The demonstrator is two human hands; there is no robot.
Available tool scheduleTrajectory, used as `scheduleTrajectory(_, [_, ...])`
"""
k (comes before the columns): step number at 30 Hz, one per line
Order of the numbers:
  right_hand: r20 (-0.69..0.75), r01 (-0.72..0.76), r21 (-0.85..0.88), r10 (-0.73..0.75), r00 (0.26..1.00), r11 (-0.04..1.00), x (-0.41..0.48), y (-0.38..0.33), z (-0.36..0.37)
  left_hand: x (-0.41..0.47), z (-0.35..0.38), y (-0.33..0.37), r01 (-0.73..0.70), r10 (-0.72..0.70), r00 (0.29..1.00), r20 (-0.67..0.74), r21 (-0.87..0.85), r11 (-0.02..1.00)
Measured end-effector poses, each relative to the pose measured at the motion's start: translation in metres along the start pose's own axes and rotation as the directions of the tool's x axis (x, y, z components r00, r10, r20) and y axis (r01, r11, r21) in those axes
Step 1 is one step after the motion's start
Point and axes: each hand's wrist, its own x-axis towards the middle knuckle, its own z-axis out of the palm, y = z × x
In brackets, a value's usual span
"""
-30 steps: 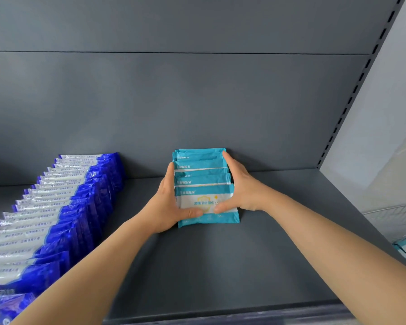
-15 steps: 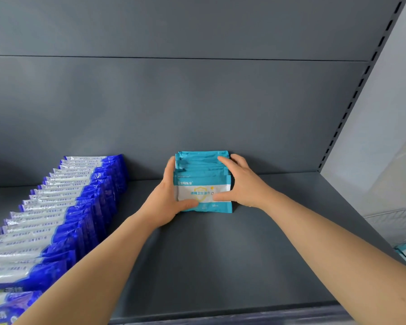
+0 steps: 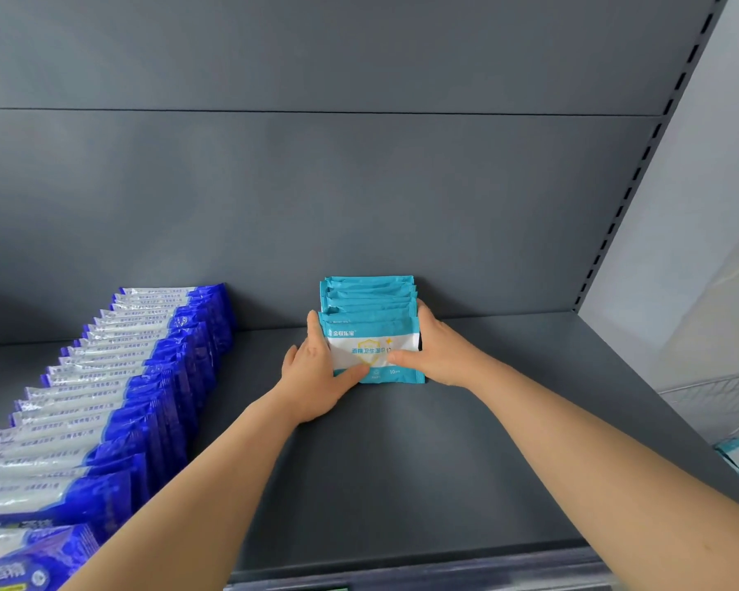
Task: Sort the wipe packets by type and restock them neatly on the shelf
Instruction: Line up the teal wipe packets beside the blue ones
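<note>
Teal packets (image 3: 370, 298) stand upright on the shelf (image 3: 402, 484), against its back wall. Well to their left, a long row of blue packets (image 3: 116, 398); far right, a wire basket (image 3: 717, 403). The front packet bears Chinese print and "10". Left hand (image 3: 316, 377) and right hand (image 3: 440, 356) clasp their sides, thumbs on the front.

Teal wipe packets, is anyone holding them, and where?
Yes. The left hand and right hand clasp the teal packet stack by its side edges, thumbs across the front packet.
</note>
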Motion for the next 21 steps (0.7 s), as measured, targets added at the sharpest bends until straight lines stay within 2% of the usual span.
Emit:
scheduleTrajectory(3, [0.035, -0.009, 0.000, 0.009, 0.999, 1.000, 0.000, -0.004, -0.006, -0.002, 0.001, 0.001, 0.013, -0.012, 1.000, -0.009, 0.030, 0.999])
scheduleTrajectory(6, [-0.012, -0.026, -0.044, 0.026, 1.000, 0.999, -0.009, -0.008, -0.011, -0.007, -0.004, 0.001, 0.029, -0.029, 1.000, 0.001, 0.039, 0.999])
scheduleTrajectory(9, [-0.109, -0.008, -0.163, -0.010, 0.994, 0.987, -0.026, -0.011, -0.016, -0.009, -0.015, 0.008, 0.060, -0.047, 0.991, -0.128, 0.098, 0.993])
scheduleTrajectory(12, [-0.185, 0.023, -0.278, -0.077, 0.980, 0.960, -0.052, -0.012, -0.028, -0.012, -0.023, 0.033, -0.038, 0.120, 0.949, -0.292, 0.272, 0.961])
scheduleTrajectory(14, [-0.221, 0.044, -0.340, -0.125, 0.967, 0.939, -0.073, -0.007, -0.040, -0.016, -0.018, 0.061, -0.147, 0.247, 0.911, -0.331, 0.299, 0.943])
scheduleTrajectory(18, [-0.295, 0.019, -0.435, -0.162, 0.942, 0.900, -0.126, 0.018, -0.074, -0.022, 0.019, 0.123, -0.360, 0.439, 0.860, -0.262, 0.299, 0.884])
scheduleTrajectory(21, [-0.377, -0.050, -0.445, -0.136, 0.916, 0.894, -0.169, 0.050, -0.108, -0.025, 0.056, 0.171, -0.459, 0.520, 0.834, -0.183, 0.293, 0.839])
